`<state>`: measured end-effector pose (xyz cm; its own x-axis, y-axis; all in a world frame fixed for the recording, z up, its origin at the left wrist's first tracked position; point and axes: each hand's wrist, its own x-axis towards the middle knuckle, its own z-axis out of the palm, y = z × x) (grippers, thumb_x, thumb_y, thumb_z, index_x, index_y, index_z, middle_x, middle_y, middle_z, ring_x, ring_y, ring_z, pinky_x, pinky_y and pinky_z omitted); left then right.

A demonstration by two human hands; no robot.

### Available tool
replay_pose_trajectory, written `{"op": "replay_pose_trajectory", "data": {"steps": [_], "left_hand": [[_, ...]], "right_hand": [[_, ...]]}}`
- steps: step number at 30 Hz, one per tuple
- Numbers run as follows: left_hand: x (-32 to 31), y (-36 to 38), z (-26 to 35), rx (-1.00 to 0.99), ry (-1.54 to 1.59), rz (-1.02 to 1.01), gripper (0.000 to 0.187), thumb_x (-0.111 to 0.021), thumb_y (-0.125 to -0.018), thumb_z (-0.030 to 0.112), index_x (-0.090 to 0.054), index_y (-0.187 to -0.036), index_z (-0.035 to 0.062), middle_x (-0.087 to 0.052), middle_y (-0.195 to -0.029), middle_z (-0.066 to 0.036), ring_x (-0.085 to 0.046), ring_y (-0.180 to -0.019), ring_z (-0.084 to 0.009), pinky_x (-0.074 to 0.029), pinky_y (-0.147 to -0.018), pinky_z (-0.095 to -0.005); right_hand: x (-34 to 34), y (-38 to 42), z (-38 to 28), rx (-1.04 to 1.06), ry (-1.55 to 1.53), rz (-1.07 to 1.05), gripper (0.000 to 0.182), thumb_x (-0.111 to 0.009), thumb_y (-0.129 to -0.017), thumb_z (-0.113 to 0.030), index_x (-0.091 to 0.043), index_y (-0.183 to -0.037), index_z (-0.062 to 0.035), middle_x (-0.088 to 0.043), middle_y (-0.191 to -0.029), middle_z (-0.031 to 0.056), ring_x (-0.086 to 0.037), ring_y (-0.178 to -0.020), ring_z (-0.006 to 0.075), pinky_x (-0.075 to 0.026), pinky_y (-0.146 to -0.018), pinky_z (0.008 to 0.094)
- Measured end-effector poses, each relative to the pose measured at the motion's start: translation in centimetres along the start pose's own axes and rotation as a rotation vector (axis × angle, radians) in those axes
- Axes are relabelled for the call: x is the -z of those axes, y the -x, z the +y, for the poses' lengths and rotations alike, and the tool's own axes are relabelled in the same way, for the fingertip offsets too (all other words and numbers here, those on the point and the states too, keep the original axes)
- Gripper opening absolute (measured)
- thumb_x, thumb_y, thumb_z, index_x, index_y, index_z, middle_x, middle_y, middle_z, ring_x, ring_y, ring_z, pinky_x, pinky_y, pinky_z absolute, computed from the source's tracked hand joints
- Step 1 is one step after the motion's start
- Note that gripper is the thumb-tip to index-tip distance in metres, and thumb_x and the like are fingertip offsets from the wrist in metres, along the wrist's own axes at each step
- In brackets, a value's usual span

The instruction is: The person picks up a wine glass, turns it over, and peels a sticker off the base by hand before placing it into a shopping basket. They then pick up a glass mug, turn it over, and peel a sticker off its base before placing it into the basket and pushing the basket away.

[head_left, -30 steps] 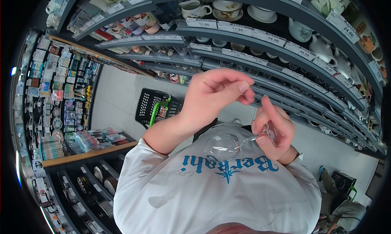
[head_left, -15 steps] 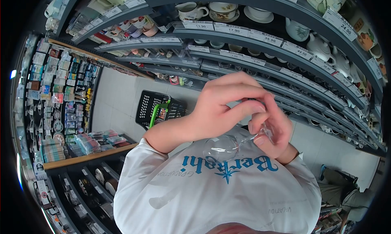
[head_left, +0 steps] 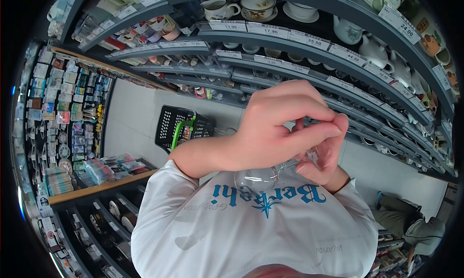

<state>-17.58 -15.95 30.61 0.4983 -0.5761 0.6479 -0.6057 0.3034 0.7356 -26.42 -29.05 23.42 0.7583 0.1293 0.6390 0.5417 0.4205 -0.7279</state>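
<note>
A clear wine glass [head_left: 256,179] lies tilted in front of my chest, its bowl to the left and its stem running up to the right. My right hand [head_left: 325,159] holds it at the stem and foot end, the foot partly hidden by the fingers. My left hand [head_left: 285,125] arches over from the left, above the stem. Its thumb and fingers come together at the right hand's fingertips. Whether anything small is pinched there is hidden.
Ahead, shelves [head_left: 270,31] carry crockery, including a creamer jug [head_left: 220,9] and a teapot [head_left: 347,31]. A black shopping basket [head_left: 169,128] with a green handle stands on the floor. Packaged goods [head_left: 104,171] fill the left side. Another person [head_left: 411,225] is at lower right.
My left thumb and fingers have moved right and closed together at the right hand's fingertips. The glass remains in my right hand. The whole view has shifted slightly.
</note>
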Motion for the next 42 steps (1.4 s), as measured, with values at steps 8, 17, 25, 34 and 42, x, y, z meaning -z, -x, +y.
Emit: {"op": "replay_pose_trajectory", "data": {"steps": [8,17,25,34,42], "left_hand": [[-0.6,-0.1,-0.1,-0.012,0.002,0.047,0.013,-0.076,-0.074,0.003,-0.069,-0.084,0.0027,-0.061,-0.075,-0.005,-0.057,-0.065,-0.0140,-0.043,-0.045,-0.0246],[0.4,0.1,0.5,-0.032,-0.012,-0.068,0.016,-0.074,-0.074,-0.005,-0.067,-0.089,-0.0028,-0.063,-0.084,-0.010,-0.060,-0.067,-0.0140,-0.048,-0.057,-0.0254],[1.1,-0.9,0.6,-0.081,0.035,-0.134,0.013,-0.061,-0.082,-0.006,-0.068,-0.092,-0.0021,-0.064,-0.086,-0.012,-0.061,-0.070,-0.0187,-0.048,-0.059,-0.0274],[1.8,-1.4,2.0,-0.043,-0.038,-0.154,0.016,-0.065,-0.078,-0.008,-0.069,-0.091,-0.0006,-0.063,-0.084,-0.010,-0.058,-0.064,-0.0144,-0.047,-0.054,-0.0246],[2.0,-1.3,1.9,-0.143,-0.197,-0.137,0.017,-0.066,-0.077,-0.007,-0.067,-0.093,-0.0009,-0.062,-0.086,-0.010,-0.057,-0.063,-0.0138,-0.046,-0.051,-0.0240]], "right_hand": [[0.7,-0.1,0.5,0.079,0.044,-0.065,0.104,-0.067,-0.076,0.004,-0.002,-0.155,-0.0118,-0.048,-0.119,0.0129,-0.051,-0.076,0.0105,-0.041,-0.062,0.0224],[0.3,-0.1,0.0,0.107,0.140,-0.041,0.101,-0.068,-0.075,0.002,-0.006,-0.155,-0.0085,-0.054,-0.104,0.0084,-0.050,-0.071,0.0099,-0.042,-0.065,0.0243],[0.0,-1.1,0.5,0.306,0.194,-0.063,0.091,-0.070,-0.077,-0.003,-0.021,-0.153,-0.0091,-0.053,-0.069,0.0027,-0.050,-0.062,0.0135,-0.038,-0.058,0.0265],[-0.3,-0.6,0.0,0.200,0.165,-0.039,0.087,-0.069,-0.079,-0.002,-0.023,-0.153,-0.0083,-0.055,-0.070,0.0042,-0.049,-0.060,0.0145,-0.040,-0.056,0.0282],[-1.1,-0.7,-1.3,0.124,0.337,0.039,0.088,-0.069,-0.078,0.000,-0.019,-0.150,0.0048,-0.057,-0.073,0.0051,-0.052,-0.063,0.0152,-0.043,-0.057,0.0278]]}}
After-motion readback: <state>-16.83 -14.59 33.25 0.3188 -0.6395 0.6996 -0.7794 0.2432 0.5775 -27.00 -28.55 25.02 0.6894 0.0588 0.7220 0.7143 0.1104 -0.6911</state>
